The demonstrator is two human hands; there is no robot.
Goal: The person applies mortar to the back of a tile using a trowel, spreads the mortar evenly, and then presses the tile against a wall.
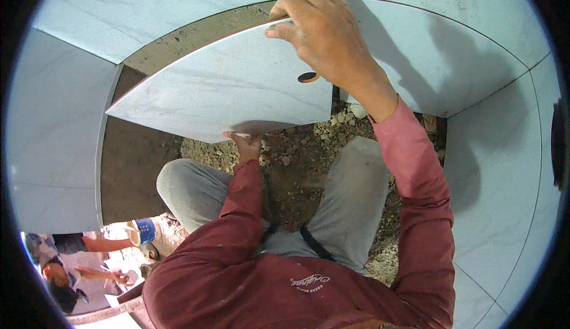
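Note:
I hold a large white, grey-veined tile (208,85) with both hands, tilted in front of me. A small round dark hole shows in it near its right side. My right hand (323,32) is closed over its far top edge, thumb on the face and fingers at the back. At the near lower edge, my left hand (246,146) grips it with the thumb on the face; its other fingers are mostly hidden. Behind the tile's top edge runs a bare grey mortar strip (202,35). To the right, a similar tile (415,56) is fixed against the wall.
Pale wall tiles surround me: a left panel (59,133) and a right one (499,168). Between my knees lies gravelly rubble (297,151). A dark bare mortar surface (136,168) is at left. Lower left, another person (65,275) is near a blue-and-white bucket (142,232).

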